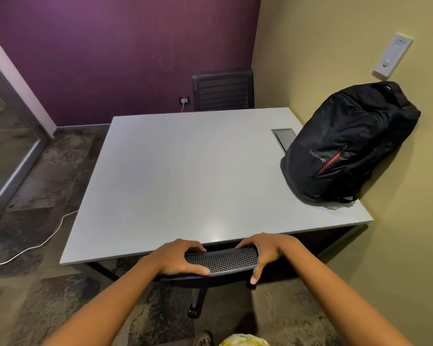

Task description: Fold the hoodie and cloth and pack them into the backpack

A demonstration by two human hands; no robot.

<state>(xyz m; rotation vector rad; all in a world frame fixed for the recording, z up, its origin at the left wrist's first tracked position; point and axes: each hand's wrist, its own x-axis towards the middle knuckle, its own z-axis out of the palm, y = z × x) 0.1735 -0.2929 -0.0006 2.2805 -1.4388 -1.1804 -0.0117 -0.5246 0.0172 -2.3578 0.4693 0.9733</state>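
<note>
Backpack (348, 143) waits zipped on the table (185, 171); no hoodie in sight. We judge folding unstarted: our left hand (178, 258) and right hand (268, 250) each grip the chair back (221, 260), which needs moving first.

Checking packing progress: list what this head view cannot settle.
- Black Lenovo backpack: contents hidden by its own fabric.
- Hoodie, cloth: not seen; yellow-white fabric cut off by bottom edge.
- Black mesh chair, gripped by left hand and right hand: seat hidden under grey table.
</note>
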